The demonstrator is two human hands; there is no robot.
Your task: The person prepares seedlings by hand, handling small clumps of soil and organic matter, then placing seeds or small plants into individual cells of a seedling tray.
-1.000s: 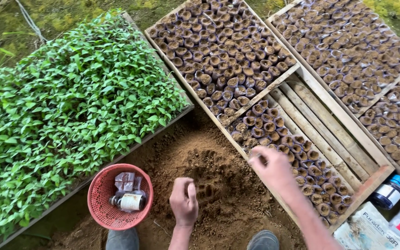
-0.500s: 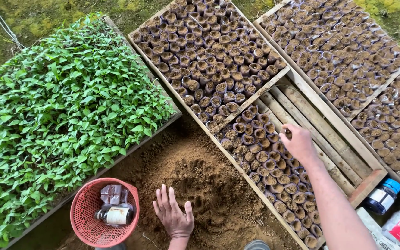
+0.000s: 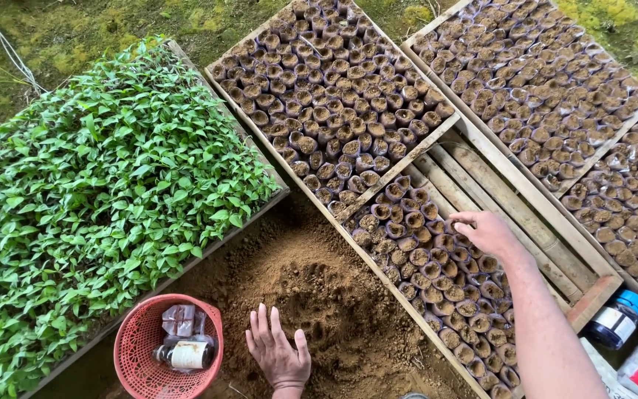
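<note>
Soft, even daylight (faint shadows); sharp, edges perhaps bowed.

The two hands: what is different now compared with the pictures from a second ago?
The left hand, a fist on the soil pile before, has opened and lies flat on it. The right hand moved farther out over the small soil pots, fingertips on the rows by the bare slats. The red basket and seedling bed stayed in place.
</note>
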